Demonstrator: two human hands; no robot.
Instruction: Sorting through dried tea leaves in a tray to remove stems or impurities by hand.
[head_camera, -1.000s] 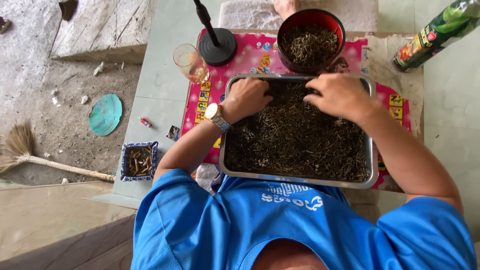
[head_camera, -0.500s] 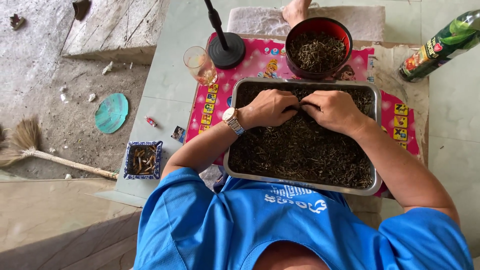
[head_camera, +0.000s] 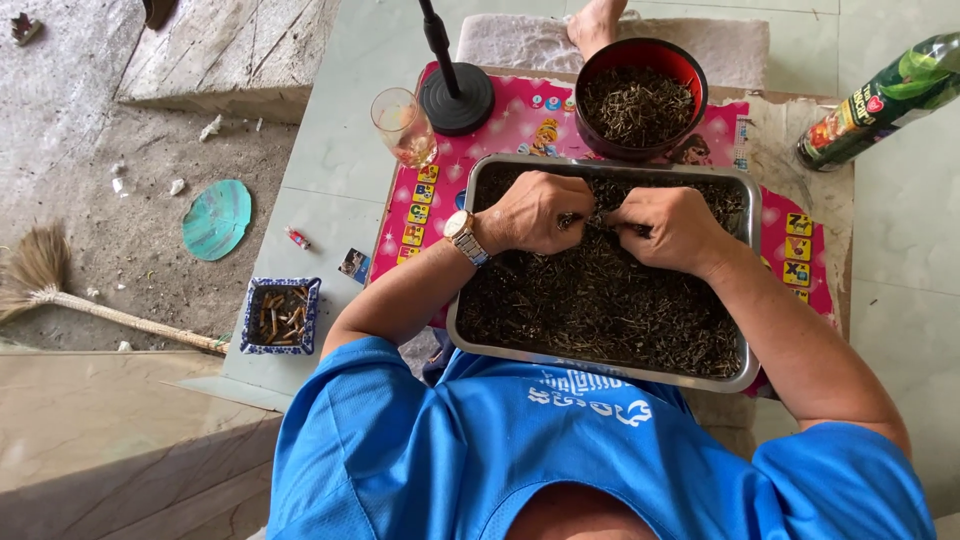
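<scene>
Head view: we pinch dark dried bits (head_camera: 600, 300) with left hand (head_camera: 535, 212) and right hand (head_camera: 675, 228).
Risk: nudging the metal tray (head_camera: 600, 365) could spill bits.

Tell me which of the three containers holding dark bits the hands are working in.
The rectangular metal tray: both the left hand and right hand rest in it, unlike the round red bowl beyond and small blue-patterned square dish aside.

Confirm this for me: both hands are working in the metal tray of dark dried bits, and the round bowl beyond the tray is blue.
Not quite. The left hand and right hand are indeed in the metal tray of dark dried bits, but the round bowl beyond it is red, not blue. The head view shows this. The blue thing is a small square dish on the floor, off to the left.
</scene>
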